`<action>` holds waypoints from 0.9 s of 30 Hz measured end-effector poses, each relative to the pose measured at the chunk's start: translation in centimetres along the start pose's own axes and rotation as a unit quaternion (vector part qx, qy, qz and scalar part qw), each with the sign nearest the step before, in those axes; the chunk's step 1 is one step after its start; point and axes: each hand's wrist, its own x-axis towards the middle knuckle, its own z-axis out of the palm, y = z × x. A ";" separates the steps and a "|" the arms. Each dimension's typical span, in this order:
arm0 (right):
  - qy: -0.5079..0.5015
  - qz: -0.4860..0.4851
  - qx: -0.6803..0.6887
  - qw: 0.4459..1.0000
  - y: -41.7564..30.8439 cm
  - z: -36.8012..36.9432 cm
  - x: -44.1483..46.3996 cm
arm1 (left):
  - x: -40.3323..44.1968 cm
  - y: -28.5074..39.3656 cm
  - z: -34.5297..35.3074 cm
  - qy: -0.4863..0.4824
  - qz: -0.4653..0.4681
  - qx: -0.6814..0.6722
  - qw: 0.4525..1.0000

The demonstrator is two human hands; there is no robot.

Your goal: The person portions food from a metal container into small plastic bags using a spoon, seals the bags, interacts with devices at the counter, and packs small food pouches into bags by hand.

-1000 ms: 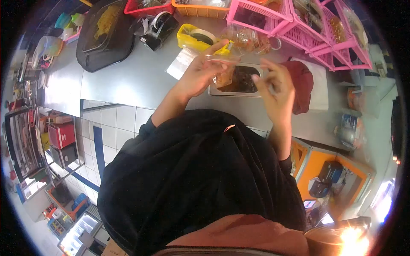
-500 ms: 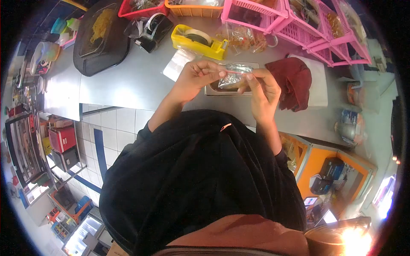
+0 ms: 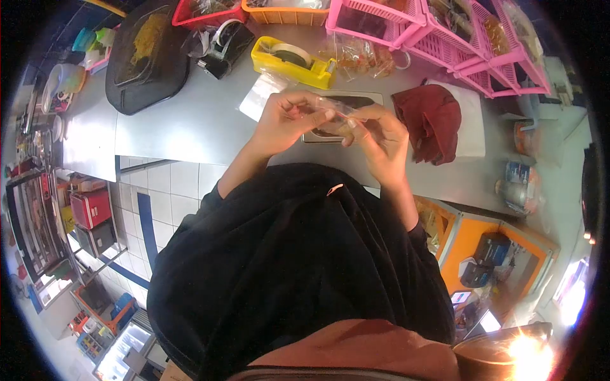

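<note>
Between both hands is a small clear plastic bag (image 3: 338,109) with a red line along its edge, like a zip bag. My left hand (image 3: 284,122) pinches its left side between thumb and fingers. On the other side, my right hand (image 3: 384,136) grips it the same way, and its fingers hide part of the bag. Under the hands lies a shallow metal tray (image 3: 380,96) holding something dark, mostly covered from view. A stack of clear plastic bags (image 3: 257,98) lies beside my left hand. Close to my right hand is a dark red cloth (image 3: 432,120).
A yellow tape dispenser (image 3: 293,62) stands behind the hands. Farther back are red (image 3: 210,18) and orange (image 3: 286,16) baskets and pink racks (image 3: 438,54). A black tub (image 3: 149,86) with yellow food stands left on the metal table (image 3: 165,130).
The bag has tilted and its silvery shine no longer shows. My right hand has moved slightly left, closer to my left hand, and its fingers have curled inward.
</note>
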 end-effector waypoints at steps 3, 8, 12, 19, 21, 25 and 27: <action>0.002 -0.007 0.005 1.000 0.0 0.3 0.0 | -0.2 0.6 0.2 -0.036 -0.011 0.058 0.998; -0.026 0.028 -0.035 0.999 -0.2 0.1 -0.2 | -0.5 -0.1 -0.4 -0.068 0.029 0.141 0.987; -0.040 0.069 -0.015 0.997 -1.4 0.3 -0.1 | -0.6 -0.2 -0.5 -0.061 0.062 0.127 0.988; -0.054 0.051 0.099 0.992 -1.0 -0.1 0.0 | -1.0 0.5 -1.2 -0.028 0.027 0.001 0.999; -0.063 0.057 0.083 0.993 -1.0 0.0 0.1 | -1.3 0.4 -1.6 -0.043 0.032 -0.019 0.998; -0.073 0.095 0.053 0.991 -1.2 -0.5 1.1 | -0.9 0.2 -2.6 -0.050 0.044 0.078 0.995; -0.080 0.161 -0.072 0.981 -1.9 -1.4 2.6 | -0.5 0.1 -3.4 -0.039 0.053 0.156 0.986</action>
